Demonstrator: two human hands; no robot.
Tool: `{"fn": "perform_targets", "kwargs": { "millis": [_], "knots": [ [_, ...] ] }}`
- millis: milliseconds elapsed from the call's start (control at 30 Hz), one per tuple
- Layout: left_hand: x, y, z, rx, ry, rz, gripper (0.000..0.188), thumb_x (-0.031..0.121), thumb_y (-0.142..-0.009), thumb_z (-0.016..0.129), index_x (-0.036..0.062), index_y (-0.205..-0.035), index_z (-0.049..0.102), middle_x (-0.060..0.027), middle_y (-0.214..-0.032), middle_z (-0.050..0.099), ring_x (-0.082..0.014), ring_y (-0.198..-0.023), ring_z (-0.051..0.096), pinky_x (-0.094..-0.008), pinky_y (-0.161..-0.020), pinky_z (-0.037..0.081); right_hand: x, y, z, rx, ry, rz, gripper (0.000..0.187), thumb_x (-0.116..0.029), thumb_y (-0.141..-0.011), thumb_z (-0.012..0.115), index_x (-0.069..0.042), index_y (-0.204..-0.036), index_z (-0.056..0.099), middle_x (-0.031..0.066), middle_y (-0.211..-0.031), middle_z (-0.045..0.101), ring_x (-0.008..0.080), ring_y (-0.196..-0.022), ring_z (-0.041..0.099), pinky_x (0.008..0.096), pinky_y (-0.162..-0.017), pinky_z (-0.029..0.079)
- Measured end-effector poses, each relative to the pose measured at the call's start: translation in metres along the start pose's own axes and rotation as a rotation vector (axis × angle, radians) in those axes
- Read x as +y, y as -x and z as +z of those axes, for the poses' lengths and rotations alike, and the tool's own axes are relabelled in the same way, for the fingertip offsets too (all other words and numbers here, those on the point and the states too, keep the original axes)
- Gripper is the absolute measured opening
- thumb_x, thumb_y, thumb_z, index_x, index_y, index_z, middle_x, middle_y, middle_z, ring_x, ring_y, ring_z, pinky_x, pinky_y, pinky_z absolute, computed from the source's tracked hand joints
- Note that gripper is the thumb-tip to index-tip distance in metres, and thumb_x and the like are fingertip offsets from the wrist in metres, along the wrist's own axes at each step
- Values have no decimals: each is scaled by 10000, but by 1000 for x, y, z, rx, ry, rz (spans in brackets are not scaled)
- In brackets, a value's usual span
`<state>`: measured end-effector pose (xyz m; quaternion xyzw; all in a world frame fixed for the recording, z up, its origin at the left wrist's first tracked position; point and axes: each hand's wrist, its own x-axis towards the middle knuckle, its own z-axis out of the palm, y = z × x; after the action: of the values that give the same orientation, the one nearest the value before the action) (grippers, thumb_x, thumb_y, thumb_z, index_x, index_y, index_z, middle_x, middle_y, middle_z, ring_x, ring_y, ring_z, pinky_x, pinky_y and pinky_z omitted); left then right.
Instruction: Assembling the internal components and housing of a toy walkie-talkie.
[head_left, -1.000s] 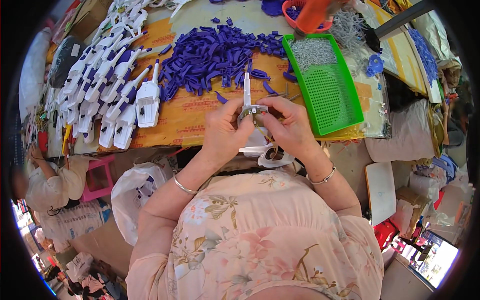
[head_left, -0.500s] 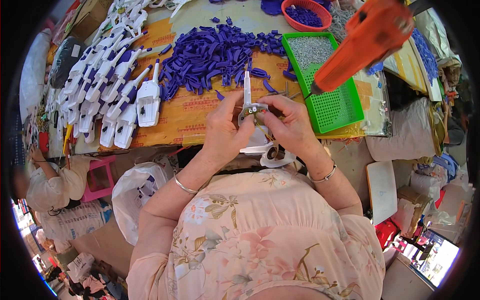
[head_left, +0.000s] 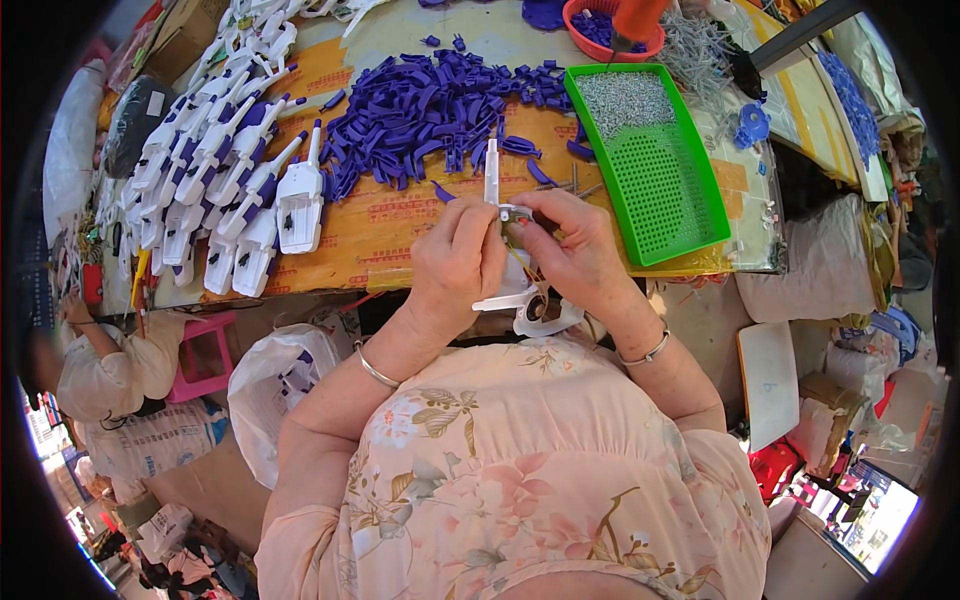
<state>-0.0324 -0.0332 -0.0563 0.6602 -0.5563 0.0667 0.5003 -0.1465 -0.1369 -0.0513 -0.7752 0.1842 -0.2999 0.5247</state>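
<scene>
My left hand grips a white plastic housing with a narrow stem pointing away from me. My right hand closes on its right side, thumb and forefinger pinching around a small part at the stem's base. The fingers mostly cover that part. Thin wires run from there to a second white housing piece hanging below, at the table's near edge. A dark round speaker-like part shows in it.
Purple plastic parts lie heaped beyond my hands. Rows of white housings stand to the left. On the right is a green tray of small screws. An orange electric screwdriver hangs over a red basket.
The orange screwdriver has swung up and away from above the green tray. My left fingers have closed further over the housing, and the hanging piece has shifted slightly left.
</scene>
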Motion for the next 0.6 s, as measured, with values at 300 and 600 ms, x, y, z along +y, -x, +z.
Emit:
{"fn": "perform_targets", "kwargs": {
  "millis": [300, 600],
  "knots": [
    [1, 2, 4, 3, 42, -102, 96, -82, -789, 550, -38, -873, 543, -143, -883, 574, -213, -674, 571, -275, -579, 464, 5, -3, 2, -14, -6, 18, 169, -6, -755, 631, 15, -923, 623, 151, -781, 617, 263, -668, 596, 332, -582, 459],
    [2, -10, -13, -135, 240, -282, 40, -70, -803, 534, -35, -821, 542, -78, -878, 500, -140, -711, 500, -235, -600, 415, 3, -6, 1, -62, -12, -1, 169, -2, -736, 615, 23, -902, 629, 170, -728, 607, 285, -632, 587, 349, -569, 452]
  ]
}}
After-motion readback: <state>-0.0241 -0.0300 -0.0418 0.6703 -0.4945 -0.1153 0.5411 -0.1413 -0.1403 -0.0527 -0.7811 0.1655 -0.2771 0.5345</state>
